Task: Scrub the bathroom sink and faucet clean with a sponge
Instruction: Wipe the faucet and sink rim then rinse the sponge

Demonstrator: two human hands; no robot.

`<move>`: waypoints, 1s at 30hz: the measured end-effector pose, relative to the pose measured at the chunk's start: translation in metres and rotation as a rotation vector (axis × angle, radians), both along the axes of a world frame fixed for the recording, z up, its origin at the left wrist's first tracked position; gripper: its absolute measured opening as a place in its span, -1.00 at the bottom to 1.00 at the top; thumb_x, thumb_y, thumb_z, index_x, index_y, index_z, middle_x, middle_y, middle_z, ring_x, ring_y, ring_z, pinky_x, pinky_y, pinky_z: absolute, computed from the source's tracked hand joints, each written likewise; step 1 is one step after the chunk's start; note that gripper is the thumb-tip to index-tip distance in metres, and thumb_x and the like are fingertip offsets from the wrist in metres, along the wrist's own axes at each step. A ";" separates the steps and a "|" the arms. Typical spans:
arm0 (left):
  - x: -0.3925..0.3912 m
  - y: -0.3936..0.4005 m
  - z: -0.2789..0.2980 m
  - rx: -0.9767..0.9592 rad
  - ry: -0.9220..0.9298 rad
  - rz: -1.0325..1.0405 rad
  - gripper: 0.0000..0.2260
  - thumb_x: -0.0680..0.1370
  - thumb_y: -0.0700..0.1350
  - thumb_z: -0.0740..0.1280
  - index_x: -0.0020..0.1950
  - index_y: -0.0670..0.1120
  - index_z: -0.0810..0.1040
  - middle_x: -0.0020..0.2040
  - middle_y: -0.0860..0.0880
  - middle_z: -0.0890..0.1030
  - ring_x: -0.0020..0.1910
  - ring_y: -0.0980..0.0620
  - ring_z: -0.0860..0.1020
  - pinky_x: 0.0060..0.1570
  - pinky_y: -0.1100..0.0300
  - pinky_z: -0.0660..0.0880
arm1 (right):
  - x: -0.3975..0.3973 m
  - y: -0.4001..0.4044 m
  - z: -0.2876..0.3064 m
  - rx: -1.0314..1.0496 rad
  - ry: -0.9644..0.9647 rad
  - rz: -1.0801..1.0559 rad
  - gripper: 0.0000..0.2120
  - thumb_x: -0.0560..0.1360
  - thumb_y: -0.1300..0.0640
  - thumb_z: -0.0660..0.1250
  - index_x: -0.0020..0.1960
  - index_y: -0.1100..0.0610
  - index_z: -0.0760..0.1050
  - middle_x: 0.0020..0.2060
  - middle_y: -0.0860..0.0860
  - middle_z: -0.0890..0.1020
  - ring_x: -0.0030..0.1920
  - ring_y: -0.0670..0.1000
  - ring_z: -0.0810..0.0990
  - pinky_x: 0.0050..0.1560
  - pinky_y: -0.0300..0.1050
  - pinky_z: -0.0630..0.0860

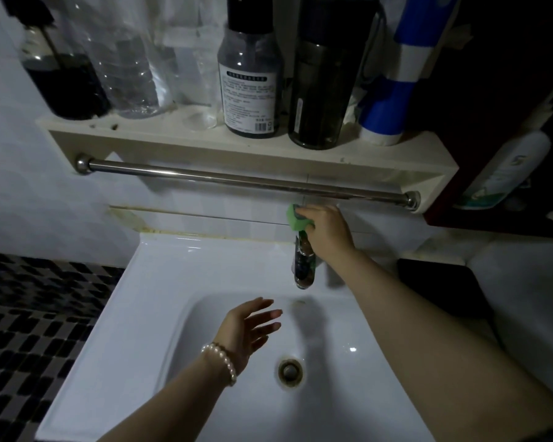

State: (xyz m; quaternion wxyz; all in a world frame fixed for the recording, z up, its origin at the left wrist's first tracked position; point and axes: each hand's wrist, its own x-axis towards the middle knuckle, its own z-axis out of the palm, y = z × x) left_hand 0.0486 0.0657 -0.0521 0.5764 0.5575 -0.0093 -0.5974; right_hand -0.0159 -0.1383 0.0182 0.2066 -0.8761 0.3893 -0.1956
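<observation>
Right hand (328, 231) grips the green sponge (296, 218) against the top of the chrome faucet (304, 266), at 12 o'clock of the white sink (160, 282). Left hand (249, 327), fingers spread and holding nothing, hovers over the basin, drain (290, 371) at its 5 o'clock.

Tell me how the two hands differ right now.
The right hand grips a green sponge against the top of the chrome faucet; the left hand holds nothing, fingers spread open over the white sink basin. The left wrist wears a pearl bracelet; the right is bare. Both reach over the sink.
</observation>
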 end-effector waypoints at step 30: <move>-0.004 -0.023 0.004 0.044 0.020 0.074 -0.76 0.49 0.02 0.26 -0.05 -0.08 0.64 -0.08 -0.02 0.70 0.02 -0.03 0.59 0.18 0.07 0.37 | -0.063 0.070 -0.045 -0.053 -0.281 -0.257 -0.63 0.31 0.43 0.41 0.12 0.31 0.59 0.12 0.21 0.60 0.24 0.27 0.47 0.24 -0.04 0.37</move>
